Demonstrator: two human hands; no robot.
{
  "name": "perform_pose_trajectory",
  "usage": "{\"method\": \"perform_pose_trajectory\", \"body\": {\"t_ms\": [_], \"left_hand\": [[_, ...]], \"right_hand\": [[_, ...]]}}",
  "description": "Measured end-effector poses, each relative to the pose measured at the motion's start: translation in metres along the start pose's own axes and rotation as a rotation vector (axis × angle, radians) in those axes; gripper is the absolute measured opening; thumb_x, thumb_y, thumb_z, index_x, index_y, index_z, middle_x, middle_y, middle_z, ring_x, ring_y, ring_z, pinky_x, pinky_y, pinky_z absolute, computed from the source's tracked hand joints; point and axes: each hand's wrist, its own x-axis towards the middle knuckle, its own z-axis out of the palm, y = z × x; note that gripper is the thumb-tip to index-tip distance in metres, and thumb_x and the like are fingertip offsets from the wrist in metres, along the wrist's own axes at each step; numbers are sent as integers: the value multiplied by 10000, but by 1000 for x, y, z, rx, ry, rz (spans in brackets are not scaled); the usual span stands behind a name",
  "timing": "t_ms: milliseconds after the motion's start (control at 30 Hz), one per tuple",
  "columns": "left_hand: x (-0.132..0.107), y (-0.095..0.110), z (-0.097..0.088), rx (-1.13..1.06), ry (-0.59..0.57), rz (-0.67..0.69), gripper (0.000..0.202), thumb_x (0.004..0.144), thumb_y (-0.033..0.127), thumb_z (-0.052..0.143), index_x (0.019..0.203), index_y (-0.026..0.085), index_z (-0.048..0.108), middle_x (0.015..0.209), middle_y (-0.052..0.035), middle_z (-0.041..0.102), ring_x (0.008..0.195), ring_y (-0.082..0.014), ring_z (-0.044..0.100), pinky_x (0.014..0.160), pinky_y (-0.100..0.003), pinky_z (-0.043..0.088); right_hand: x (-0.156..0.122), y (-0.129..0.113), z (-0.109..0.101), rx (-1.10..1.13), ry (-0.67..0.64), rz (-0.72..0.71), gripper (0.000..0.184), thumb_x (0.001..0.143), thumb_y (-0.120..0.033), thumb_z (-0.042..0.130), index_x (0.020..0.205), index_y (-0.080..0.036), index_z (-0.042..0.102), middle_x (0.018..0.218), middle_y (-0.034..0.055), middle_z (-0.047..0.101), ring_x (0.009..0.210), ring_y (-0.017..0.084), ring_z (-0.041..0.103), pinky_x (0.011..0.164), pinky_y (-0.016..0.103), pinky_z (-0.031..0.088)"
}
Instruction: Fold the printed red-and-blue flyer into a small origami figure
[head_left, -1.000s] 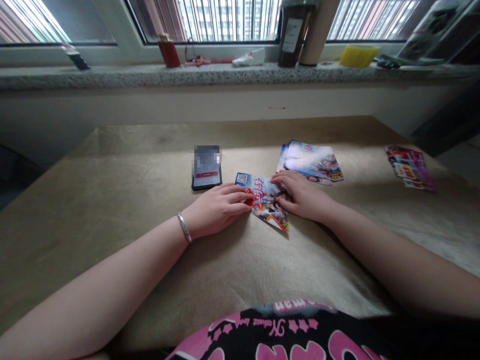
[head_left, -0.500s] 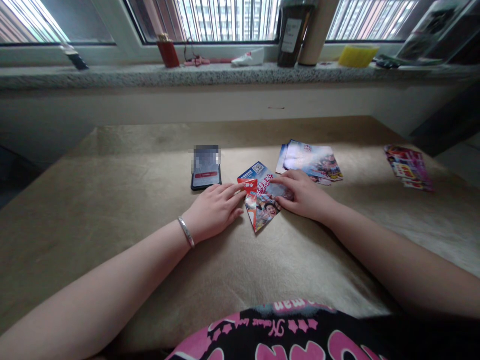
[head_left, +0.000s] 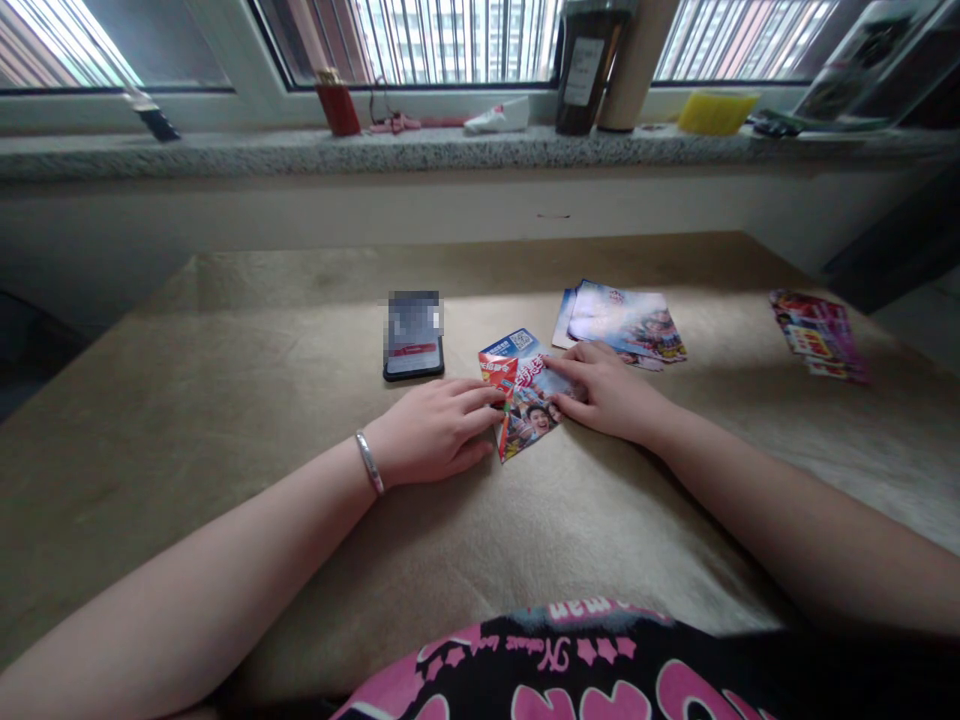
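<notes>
A colourful printed leaflet (head_left: pixel 526 400), partly folded, lies on the tan table (head_left: pixel 225 400) in front of me. My left hand (head_left: pixel 431 432), with a silver bracelet at the wrist, presses its fingertips flat on the leaflet's left edge. From the other side, my right hand (head_left: pixel 611 395) rests with its fingers stretched over the leaflet's right part. Both hands lie flat and grip nothing.
A dark phone (head_left: pixel 413 340) lies just beyond my left hand. A stack of leaflets (head_left: pixel 626 322) sits behind my right hand, another pile (head_left: pixel 819 335) far right. The windowsill (head_left: pixel 450 150) carries a red cup (head_left: pixel 338 105), a dark bottle (head_left: pixel 586 65) and a yellow container (head_left: pixel 716 110).
The leaflet has been turned on the table and folded narrower; its lower point now aims down-left. Both hands shifted slightly with it and stay pressed on its edges.
</notes>
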Motion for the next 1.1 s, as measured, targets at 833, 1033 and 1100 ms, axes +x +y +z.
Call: {"method": "perform_pose_trajectory", "body": {"t_ms": [833,1033,1100], "left_hand": [[-1,-6,5,57,35,-126,396,889,276,471,1250,120,523,1281,-146,552,1174,-253,524,957,-409,486],[-1,-8,11,2,49,-134,394,902,255,450,1272,133,511,1320,-109,529,1200,-237,483,1024,-405,432],[-1,-10,13,-39,49,-128,394,914,245,431,1289,143,498,1347,-96,507,1227,-234,453,1044,-408,412]], "right_hand": [[-4,12,-15,-5,20,-290,289,782,-311,644,1070,-293,660,1363,49,485,1279,320,384,1026,543,385],[-3,10,-16,-81,-3,-441,243,828,-217,560,1032,-251,688,1310,36,567,1279,281,433,1045,494,399],[-2,8,-16,-78,1,-476,228,841,-199,539,1004,-241,694,1290,25,587,1275,267,445,1041,478,409]]}}
